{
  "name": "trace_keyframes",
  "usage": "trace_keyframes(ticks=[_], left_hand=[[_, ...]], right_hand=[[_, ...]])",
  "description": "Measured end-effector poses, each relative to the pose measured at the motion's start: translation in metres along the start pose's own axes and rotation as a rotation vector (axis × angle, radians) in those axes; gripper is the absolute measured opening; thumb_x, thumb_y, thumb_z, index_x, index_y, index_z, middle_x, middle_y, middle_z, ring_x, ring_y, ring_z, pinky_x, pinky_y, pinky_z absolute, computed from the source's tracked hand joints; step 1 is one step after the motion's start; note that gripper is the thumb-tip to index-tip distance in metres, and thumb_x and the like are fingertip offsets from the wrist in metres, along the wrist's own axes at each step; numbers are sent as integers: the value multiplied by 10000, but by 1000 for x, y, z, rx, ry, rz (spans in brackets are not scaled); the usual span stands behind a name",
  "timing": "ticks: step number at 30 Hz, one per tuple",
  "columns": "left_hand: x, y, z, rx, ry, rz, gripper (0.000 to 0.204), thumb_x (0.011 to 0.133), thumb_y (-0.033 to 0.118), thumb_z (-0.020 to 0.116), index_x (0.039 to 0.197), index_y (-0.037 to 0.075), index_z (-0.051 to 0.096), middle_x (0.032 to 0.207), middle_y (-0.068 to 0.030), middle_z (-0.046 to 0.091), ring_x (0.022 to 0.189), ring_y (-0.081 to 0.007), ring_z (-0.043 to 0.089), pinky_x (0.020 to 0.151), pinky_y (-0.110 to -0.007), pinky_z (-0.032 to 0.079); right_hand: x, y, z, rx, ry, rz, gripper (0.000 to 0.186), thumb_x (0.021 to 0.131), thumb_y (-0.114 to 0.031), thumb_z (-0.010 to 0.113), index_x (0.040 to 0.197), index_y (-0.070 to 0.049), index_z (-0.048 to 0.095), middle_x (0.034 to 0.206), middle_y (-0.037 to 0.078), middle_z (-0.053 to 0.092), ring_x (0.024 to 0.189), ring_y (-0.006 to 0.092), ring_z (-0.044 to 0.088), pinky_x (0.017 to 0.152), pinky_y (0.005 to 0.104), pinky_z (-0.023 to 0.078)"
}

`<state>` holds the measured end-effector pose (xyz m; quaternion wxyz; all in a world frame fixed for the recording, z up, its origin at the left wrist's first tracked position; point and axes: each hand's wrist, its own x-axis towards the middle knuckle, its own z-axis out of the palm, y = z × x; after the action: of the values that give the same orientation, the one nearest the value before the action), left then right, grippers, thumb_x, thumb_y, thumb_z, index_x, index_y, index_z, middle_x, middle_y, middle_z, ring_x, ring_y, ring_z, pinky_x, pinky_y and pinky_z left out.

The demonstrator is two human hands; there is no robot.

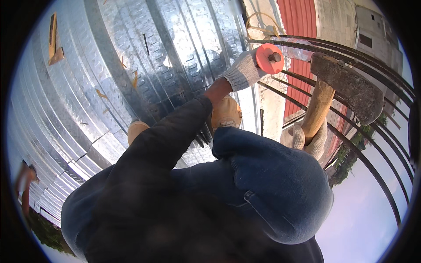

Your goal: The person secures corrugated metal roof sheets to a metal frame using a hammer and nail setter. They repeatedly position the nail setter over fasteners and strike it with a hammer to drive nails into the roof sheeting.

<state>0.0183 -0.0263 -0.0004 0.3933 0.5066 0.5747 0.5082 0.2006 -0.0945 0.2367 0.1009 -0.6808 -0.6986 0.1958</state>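
Note:
My left hand [246, 70], in a pale knit glove, reaches across to the concrete edge. It is closed around a chisel whose round red hand guard [265, 59] hides most of the fingers; the chisel's dark steel head [275, 57] sticks out of the guard. My right hand [301, 139], also gloved, is wrapped round the wooden handle of a sledgehammer [319, 103]. The heavy, worn hammer head [348, 87] is raised to the right of the chisel, apart from it. The chisel's tip is hidden.
Ribbed metal decking [175, 48] lies under my boots [226, 113]. Several long rebars [359, 153] run out past the concrete edge [271, 111] on the right. Beside the chisel are a clear plastic bottle [299, 51] and a yellowish loop [264, 15]. Tan scraps [101, 94] are scattered about.

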Motion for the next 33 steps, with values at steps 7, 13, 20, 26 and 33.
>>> trace_keyframes(ticks=[7, 13, 20, 26, 33], left_hand=[[7, -5, -69, -263, 189, -114, 367, 1007, 364, 820, 1199, 55, 771, 996, -84, 795, 897, -219, 747, 822, -411, 606], [2, 7, -86, -304, 204, -122, 362, 1002, 372, 845, 1196, 71, 794, 908, -25, 764, 744, -99, 709, 664, -312, 603], [-5, 2, -93, -263, 184, -62, 399, 1012, 386, 843, 1220, 52, 774, 877, 7, 750, 727, -83, 717, 622, -285, 616], [1, 6, -87, -288, 166, -41, 394, 1014, 383, 843, 1210, 50, 772, 873, 4, 749, 723, -85, 719, 617, -287, 614], [-2, 5, -94, -297, 150, -38, 387, 1016, 381, 843, 1198, 47, 770, 868, 2, 748, 719, -87, 721, 611, -288, 611]], right_hand=[[-53, 92, 83, -241, -356, 101, 663, 1064, -279, 757, 1655, -165, 478, 1298, 255, 765, 1147, 367, 797, 998, 472, 637], [-40, 119, 152, 189, -239, -20, 505, 1072, -291, 729, 1524, -131, 570, 1076, 263, 791, 1034, 448, 799, 923, 512, 616], [5, 68, 150, -19, -561, 93, 426, 1108, -396, 641, 1296, -14, 644, 961, 259, 791, 958, 424, 803, 836, 509, 602], [1, 95, 163, -49, -465, 127, 412, 1094, -385, 711, 1257, -7, 688, 928, 253, 771, 869, 390, 785, 785, 472, 589], [-3, 96, 158, 120, -304, 14, 488, 1104, -453, 665, 1167, 30, 647, 861, 320, 734, 841, 500, 766, 722, 533, 581]])
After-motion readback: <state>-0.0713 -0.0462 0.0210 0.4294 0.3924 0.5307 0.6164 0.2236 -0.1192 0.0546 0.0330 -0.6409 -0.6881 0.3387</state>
